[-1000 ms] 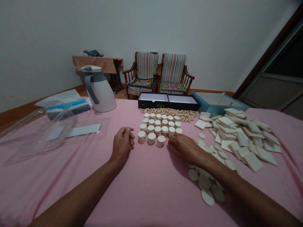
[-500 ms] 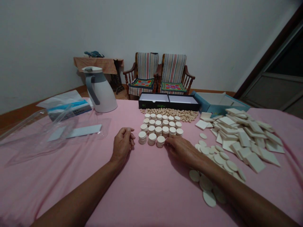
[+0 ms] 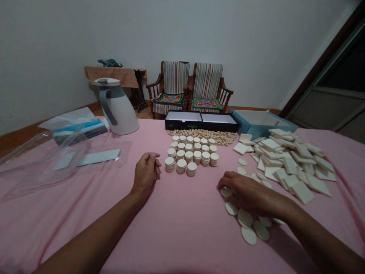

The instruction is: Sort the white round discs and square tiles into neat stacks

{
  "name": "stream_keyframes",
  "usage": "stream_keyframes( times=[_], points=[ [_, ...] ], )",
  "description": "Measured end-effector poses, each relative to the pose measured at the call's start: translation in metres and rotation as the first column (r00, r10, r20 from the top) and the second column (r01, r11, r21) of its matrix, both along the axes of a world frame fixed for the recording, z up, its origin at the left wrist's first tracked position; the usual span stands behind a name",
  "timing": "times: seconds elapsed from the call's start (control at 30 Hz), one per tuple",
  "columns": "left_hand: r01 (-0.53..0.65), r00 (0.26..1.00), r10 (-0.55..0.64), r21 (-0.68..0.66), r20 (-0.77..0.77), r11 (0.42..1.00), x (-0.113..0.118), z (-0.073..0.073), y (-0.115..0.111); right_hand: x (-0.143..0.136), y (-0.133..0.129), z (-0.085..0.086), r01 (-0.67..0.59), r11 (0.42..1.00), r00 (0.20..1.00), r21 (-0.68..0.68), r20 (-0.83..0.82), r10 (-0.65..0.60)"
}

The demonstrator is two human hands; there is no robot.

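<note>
My right hand (image 3: 242, 190) reaches down into a loose pile of pale round wooden discs (image 3: 249, 235). Its fingers are closed on one wooden disc (image 3: 226, 191) at the pile's left side; the palm hides some discs. My left hand (image 3: 145, 170) rests on its side on the pink cloth, fingers curled together with nothing seen in them. Just right of it, more discs stand in neat stacks (image 3: 181, 166), set in rows. The front row has three stacks, the closest being a shorter stack (image 3: 192, 169).
Small wooden beads (image 3: 205, 134) lie behind the stacks, before a black two-part box (image 3: 184, 125). Square wooden tiles (image 3: 289, 163) are heaped right, by a blue box (image 3: 253, 125). At left are a white jug (image 3: 125, 118), clear plastic packaging (image 3: 125, 154) and a tissue pack (image 3: 80, 131).
My right hand has moved from the front row of stacks right and nearer to the loose discs, and has closed on one. My left hand stays in place. The view has shifted slightly.
</note>
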State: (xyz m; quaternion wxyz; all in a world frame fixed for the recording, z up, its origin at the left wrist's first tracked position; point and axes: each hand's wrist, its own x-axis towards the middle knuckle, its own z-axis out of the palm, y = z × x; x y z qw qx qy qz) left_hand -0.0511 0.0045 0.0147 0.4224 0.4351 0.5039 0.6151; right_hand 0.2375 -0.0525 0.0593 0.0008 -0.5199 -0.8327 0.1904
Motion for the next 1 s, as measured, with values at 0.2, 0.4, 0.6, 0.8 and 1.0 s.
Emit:
stream_keyframes(
  times=[0.2,0.4,0.6,0.8,1.0],
  points=[
    [0.004,1.000,-0.004,0.016,-0.004,1.000,-0.001,-0.003,0.001,-0.011,0.008,-0.002,-0.003,0.992,0.993,0.122,-0.113,0.017],
    [0.005,1.000,-0.005,0.012,-0.012,1.000,-0.003,-0.004,0.002,-0.041,0.040,-0.002,-0.025,0.943,0.941,0.333,-0.310,0.135],
    [0.007,0.999,-0.006,0.013,-0.033,1.000,-0.004,-0.003,0.002,-0.069,0.062,-0.006,-0.098,0.913,0.924,0.397,-0.303,0.231],
    [-0.009,1.000,0.009,0.019,-0.015,1.000,-0.003,-0.001,0.000,-0.054,0.059,-0.002,0.008,0.894,0.883,0.447,-0.423,0.204],
    [-0.066,0.989,0.083,0.138,-0.124,0.988,0.002,0.005,-0.007,0.003,0.048,0.001,0.215,0.904,0.902,0.370,-0.430,-0.038]
  ],
)
